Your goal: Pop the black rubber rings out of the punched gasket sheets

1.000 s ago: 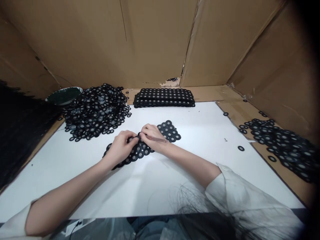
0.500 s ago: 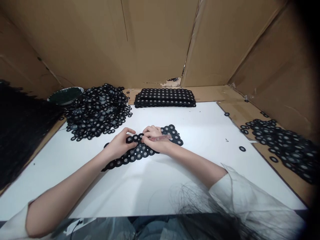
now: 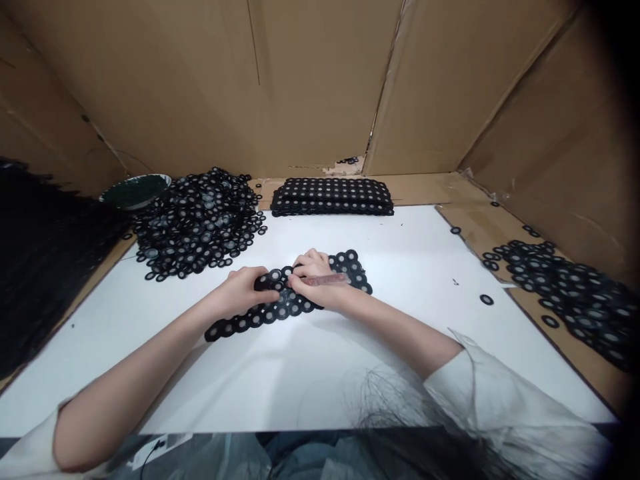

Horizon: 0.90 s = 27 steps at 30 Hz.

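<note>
A mat of linked black discs with pale centres (image 3: 257, 319) lies slantwise on the white table. Its far edge is gripped by my left hand (image 3: 244, 288), thumb in front and fingers behind. My right hand (image 3: 313, 264) presses on the middle of the mat, fingers curled, just beside my left fingertips. Out of that fist, over the thumb side, a reddish translucent stick with printing (image 3: 329, 280) points right. Its working tip, if it has one, is hidden among the fingers and discs.
Loose black discs form a big heap (image 3: 195, 227) at the back left, beside a round dish (image 3: 135, 192) with dark contents. Finished-looking mats are stacked (image 3: 333, 197) at the back. Another disc pile (image 3: 585, 293) lies on cardboard at right. Cardboard walls (image 3: 320, 87) enclose the table.
The left fingers have closed down onto the mat's edge. Both hands and the mat appear slightly farther right, along with a small shift of the whole view.
</note>
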Each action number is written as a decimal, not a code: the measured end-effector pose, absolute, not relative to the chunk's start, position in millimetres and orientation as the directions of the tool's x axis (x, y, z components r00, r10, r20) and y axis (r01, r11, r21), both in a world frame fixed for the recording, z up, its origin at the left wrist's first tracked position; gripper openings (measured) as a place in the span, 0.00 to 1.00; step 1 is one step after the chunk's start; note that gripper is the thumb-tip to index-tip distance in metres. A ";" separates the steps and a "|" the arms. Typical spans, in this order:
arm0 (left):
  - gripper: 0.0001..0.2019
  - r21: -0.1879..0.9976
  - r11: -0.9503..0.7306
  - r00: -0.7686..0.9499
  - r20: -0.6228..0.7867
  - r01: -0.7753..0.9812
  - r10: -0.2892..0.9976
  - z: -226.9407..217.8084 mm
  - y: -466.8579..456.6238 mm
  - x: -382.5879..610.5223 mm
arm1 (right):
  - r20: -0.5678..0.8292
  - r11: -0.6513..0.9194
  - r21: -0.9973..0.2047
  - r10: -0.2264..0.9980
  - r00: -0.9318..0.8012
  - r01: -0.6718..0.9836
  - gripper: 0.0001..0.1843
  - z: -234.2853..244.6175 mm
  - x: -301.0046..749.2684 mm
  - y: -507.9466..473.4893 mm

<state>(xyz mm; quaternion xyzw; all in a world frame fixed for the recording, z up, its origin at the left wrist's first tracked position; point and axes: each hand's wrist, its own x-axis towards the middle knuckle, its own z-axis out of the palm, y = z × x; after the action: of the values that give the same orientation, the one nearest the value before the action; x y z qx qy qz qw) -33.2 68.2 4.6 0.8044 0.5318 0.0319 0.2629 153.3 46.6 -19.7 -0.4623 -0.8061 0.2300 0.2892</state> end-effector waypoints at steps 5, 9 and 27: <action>0.10 0.479 -0.281 0.435 -0.248 0.832 0.866 10.4 60.0 -26.6 | 0.296 0.520 -0.611 0.849 -0.437 0.597 0.17 -12.7 157.5 44.5; 0.08 0.577 -0.224 0.450 -0.285 0.786 0.847 5.3 59.0 -26.7 | 0.229 0.475 -0.636 0.869 -0.439 0.608 0.16 -15.9 161.3 41.4; 0.09 0.562 -0.253 0.428 -0.203 0.787 0.881 6.0 44.1 -20.3 | 0.378 0.505 -0.468 0.856 -0.352 0.725 0.15 -35.6 148.7 37.5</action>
<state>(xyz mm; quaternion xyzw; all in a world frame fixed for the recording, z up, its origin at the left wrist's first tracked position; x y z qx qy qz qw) -20.3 44.1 6.0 0.7879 0.5292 0.0765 0.3056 148.7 37.5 -35.6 -0.4850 -0.8149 0.1099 0.2976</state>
